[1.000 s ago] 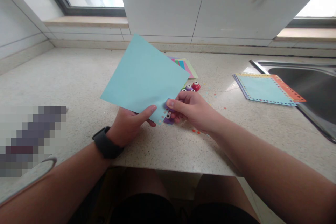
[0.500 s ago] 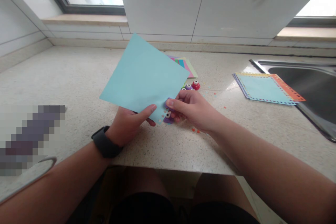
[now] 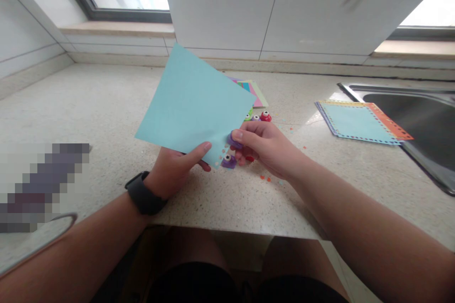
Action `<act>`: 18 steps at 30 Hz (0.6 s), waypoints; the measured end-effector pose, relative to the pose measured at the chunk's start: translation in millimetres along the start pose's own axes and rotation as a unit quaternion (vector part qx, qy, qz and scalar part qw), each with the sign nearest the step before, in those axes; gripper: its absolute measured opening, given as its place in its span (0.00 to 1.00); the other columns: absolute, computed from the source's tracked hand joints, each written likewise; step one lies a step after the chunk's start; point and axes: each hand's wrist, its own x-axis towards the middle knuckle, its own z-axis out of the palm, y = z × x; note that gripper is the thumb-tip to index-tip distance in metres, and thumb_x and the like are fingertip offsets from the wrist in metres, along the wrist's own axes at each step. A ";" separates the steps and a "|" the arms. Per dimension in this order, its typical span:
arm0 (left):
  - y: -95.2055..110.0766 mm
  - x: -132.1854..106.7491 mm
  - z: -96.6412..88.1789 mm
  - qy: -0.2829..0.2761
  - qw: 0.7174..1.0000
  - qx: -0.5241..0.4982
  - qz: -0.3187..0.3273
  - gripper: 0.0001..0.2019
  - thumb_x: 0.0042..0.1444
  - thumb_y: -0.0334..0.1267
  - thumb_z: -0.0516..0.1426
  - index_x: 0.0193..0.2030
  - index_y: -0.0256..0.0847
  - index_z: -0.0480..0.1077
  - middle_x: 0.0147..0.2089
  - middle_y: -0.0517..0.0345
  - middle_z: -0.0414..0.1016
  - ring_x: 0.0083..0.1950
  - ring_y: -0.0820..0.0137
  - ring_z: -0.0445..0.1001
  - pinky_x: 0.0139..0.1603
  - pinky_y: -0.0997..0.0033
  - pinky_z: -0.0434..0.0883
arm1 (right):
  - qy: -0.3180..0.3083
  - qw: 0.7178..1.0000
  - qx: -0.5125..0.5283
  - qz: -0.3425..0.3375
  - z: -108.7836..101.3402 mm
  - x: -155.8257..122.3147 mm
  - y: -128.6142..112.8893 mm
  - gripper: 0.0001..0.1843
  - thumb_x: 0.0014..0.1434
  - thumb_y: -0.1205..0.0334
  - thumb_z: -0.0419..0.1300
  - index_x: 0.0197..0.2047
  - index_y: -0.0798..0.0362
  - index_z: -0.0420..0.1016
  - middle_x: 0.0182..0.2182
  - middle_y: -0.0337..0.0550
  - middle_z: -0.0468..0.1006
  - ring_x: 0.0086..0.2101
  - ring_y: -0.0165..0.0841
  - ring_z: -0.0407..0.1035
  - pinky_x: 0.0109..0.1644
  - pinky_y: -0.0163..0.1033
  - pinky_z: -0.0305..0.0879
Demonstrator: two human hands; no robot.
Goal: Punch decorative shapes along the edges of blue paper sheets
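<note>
My left hand (image 3: 179,163) grips a light blue sheet of paper (image 3: 199,104) by its near edge, thumb on top. The sheet is tilted above the counter, and small punched holes run along its lower right edge. Between the thumb and fingers of my right hand (image 3: 258,142) is a purple craft punch (image 3: 234,138), at that punched edge. Another purple punch (image 3: 228,161) lies on the counter just below the paper's near corner. Beyond my right hand stand a red punch (image 3: 265,116) and a green punch (image 3: 249,114), partly hidden.
Sheets of coloured paper (image 3: 261,97) lie behind the blue sheet. To the right, a stack of punched papers (image 3: 355,120) rests against the edge of a metal sink (image 3: 419,118). Paper bits (image 3: 263,177) are scattered on the counter (image 3: 106,104). A blurred-out object (image 3: 46,180) is at the left.
The purple punch in my right hand has shifted slightly right along the paper's edge, and more punched holes show there. My left hand and the sheet are nearly unmoved.
</note>
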 end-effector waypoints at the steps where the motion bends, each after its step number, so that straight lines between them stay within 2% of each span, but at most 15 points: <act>1: -0.7 0.1 0.0 0.005 1.000 -0.004 -0.004 0.13 0.53 0.44 0.66 0.40 0.38 0.73 0.38 0.56 0.82 0.23 0.72 0.76 0.21 0.74 0.76 | 0.006 1.000 -0.004 -0.004 -1.5 -0.2 -0.7 0.21 0.57 0.45 0.67 0.29 0.54 0.69 0.23 0.39 0.75 0.22 0.29 0.71 0.25 0.34 0.63; 4: -1.4 0.0 0.0 0.019 0.999 -0.022 -0.014 0.15 0.51 0.44 0.68 0.41 0.39 0.73 0.36 0.58 0.81 0.22 0.72 0.76 0.22 0.73 0.76 | 0.022 1.000 -0.013 -0.016 -6.0 -0.8 -3.2 0.20 0.57 0.46 0.67 0.29 0.53 0.70 0.25 0.39 0.75 0.23 0.29 0.71 0.24 0.35 0.63; 9: -0.1 0.2 -1.3 0.030 0.999 -0.001 -0.028 0.14 0.52 0.45 0.67 0.31 0.38 0.71 0.31 0.58 0.80 0.20 0.74 0.74 0.22 0.75 0.75 | 0.043 0.998 -0.007 -0.044 -14.2 -0.6 -6.0 0.17 0.58 0.47 0.66 0.31 0.53 0.72 0.26 0.38 0.72 0.22 0.29 0.69 0.24 0.36 0.63; 12: 0.9 0.9 -1.3 0.025 0.999 -0.002 -0.023 0.13 0.53 0.45 0.66 0.29 0.38 0.71 0.29 0.59 0.78 0.21 0.74 0.74 0.22 0.75 0.74 | 0.082 0.994 -0.024 -0.072 -21.4 -0.2 -8.0 0.16 0.60 0.48 0.64 0.32 0.52 0.74 0.25 0.37 0.71 0.22 0.29 0.66 0.25 0.37 0.61; 15: 1.1 1.8 -0.1 0.020 0.999 -0.031 -0.013 0.11 0.55 0.42 0.65 0.32 0.38 0.71 0.28 0.62 0.76 0.21 0.75 0.71 0.20 0.75 0.72 | 0.135 0.976 -0.131 -0.111 -29.0 -0.9 -10.8 0.16 0.61 0.47 0.62 0.33 0.52 0.76 0.25 0.39 0.71 0.25 0.30 0.64 0.28 0.38 0.59; 18: -1.9 2.9 0.2 0.012 0.997 -0.077 -0.005 0.09 0.55 0.41 0.65 0.35 0.39 0.72 0.28 0.64 0.74 0.21 0.76 0.68 0.18 0.76 0.69 | 0.151 0.927 -0.315 -0.136 -35.0 -2.4 -13.6 0.15 0.61 0.48 0.63 0.33 0.52 0.77 0.26 0.41 0.73 0.26 0.32 0.63 0.31 0.40 0.57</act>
